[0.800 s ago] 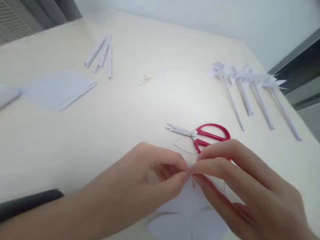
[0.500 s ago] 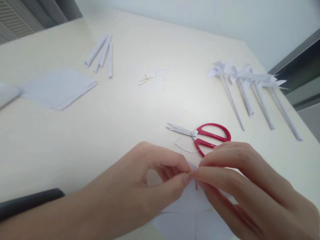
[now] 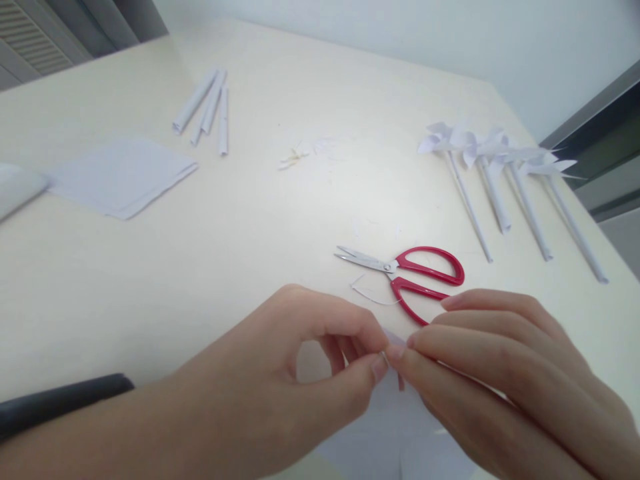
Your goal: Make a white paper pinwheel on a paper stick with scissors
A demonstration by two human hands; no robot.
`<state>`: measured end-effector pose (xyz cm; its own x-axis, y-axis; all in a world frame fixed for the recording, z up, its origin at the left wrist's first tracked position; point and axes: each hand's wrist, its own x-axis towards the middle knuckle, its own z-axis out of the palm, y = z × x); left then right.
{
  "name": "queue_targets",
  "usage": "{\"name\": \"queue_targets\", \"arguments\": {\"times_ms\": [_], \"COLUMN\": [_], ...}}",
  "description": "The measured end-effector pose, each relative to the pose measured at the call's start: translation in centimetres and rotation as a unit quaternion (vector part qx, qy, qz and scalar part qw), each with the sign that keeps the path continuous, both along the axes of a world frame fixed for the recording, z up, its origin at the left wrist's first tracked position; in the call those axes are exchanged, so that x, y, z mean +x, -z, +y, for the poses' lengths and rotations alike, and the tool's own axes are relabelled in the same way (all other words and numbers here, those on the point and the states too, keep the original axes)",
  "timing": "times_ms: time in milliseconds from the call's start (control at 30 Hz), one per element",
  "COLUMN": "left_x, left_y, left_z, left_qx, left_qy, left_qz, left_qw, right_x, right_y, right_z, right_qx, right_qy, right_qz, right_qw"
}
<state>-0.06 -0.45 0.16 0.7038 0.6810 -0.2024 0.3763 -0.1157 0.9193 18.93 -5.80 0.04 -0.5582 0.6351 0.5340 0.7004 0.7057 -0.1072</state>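
Low in the head view, white paper (image 3: 370, 433) with a slit in it lies under my hands. My left hand (image 3: 310, 380) is closed, thumb and forefinger pinching a thin pale edge of this paper at the centre. Its fingertips meet those of my right hand (image 3: 505, 373), which also pinches there; its other fingers lie close together. A small reddish-brown bit (image 3: 401, 382) shows below the fingertips, too small to name. Just beyond the right fingers rest red-handled scissors (image 3: 387, 268), blades slightly apart, with a thin white strip (image 3: 370, 297) beside them.
Several white paper pinwheels (image 3: 525, 193) on rolled sticks lie at the right. Several rolled paper tubes (image 3: 210, 110) lie far left, above stacked paper sheets (image 3: 125, 177). Small scraps (image 3: 295, 157) dot the table's middle. A black band (image 3: 65, 400) is near my left forearm.
My right hand has shifted slightly right and its fingers sit higher over the scissors' lower handle. The left pinch stays nearly in place. The paper below has shifted a little.
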Motion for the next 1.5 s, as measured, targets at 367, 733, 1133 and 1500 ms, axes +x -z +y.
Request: {"name": "queue_targets", "arguments": {"times_ms": [367,733,1133,1500], "left_x": [0.2,0.2,0.4,0.4], "left_y": [0.0,0.2,0.5,0.6], "left_z": [0.4,0.3,0.1,-0.1], "left_qx": [-0.049,0.023,0.113,0.124], "left_qy": [-0.028,0.008,0.026,0.019], "left_qz": [0.001,0.038,0.076,0.088], "left_qw": [0.998,0.999,0.99,0.988], "right_x": [-0.6,-0.2,-1.0,-0.5], "right_y": [0.2,0.2,1.1,0.1], "right_z": [-0.7,0.5,-0.2,0.8], "right_qx": [-0.069,-0.262,-0.151,-0.31], "right_qy": [0.043,0.063,0.113,0.069], "right_qz": [0.039,0.131,0.119,0.158], "right_qw": [0.996,0.954,0.975,0.935]}}
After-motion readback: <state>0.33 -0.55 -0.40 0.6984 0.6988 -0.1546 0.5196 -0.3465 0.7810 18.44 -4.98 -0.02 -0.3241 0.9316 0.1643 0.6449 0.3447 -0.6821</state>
